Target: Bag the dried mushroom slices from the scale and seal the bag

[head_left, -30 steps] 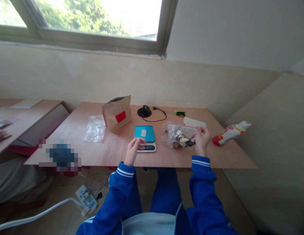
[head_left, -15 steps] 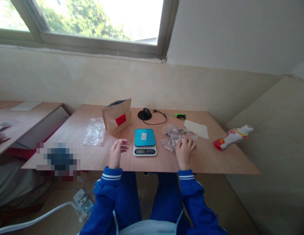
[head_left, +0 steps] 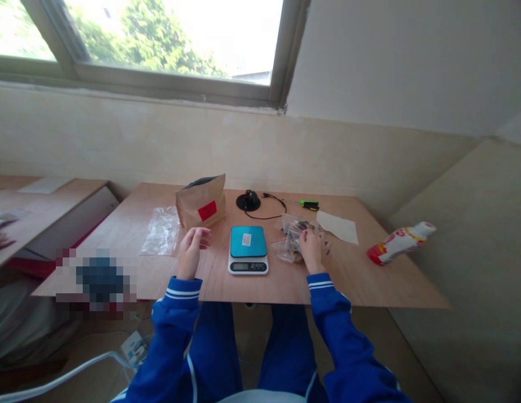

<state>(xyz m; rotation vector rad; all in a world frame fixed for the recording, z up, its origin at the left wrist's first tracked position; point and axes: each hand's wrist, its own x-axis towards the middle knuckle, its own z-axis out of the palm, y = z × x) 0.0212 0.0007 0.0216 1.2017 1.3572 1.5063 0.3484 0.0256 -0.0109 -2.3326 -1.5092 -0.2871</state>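
Note:
My left hand [head_left: 192,252] hovers over the table to the left of a kitchen scale [head_left: 248,249]. Its fingers are slightly curled and apart, with nothing in them. The scale has a blue plate with a small white label and a dark display at its front. To the right of the scale, my right hand [head_left: 313,251] is closed over the top of a clear zip bag [head_left: 292,246], its fingertips partly hidden. Small dark and brownish pieces show in and around the bags there. A brown paper pouch [head_left: 201,204] with a red label stands behind my left hand.
A flat clear bag [head_left: 160,232] lies at the left. Behind the scale are a black round-based device [head_left: 248,200] with a cable, and a green-black screwdriver [head_left: 309,205]. White paper [head_left: 339,227] and a tilted red-white bottle [head_left: 401,243] are at the right. A co-worker's hand [head_left: 0,242] shows far left.
My left hand has moved left and a little away from me. My right hand has shifted slightly left and farther over the bags, with its fingers drawn closer together.

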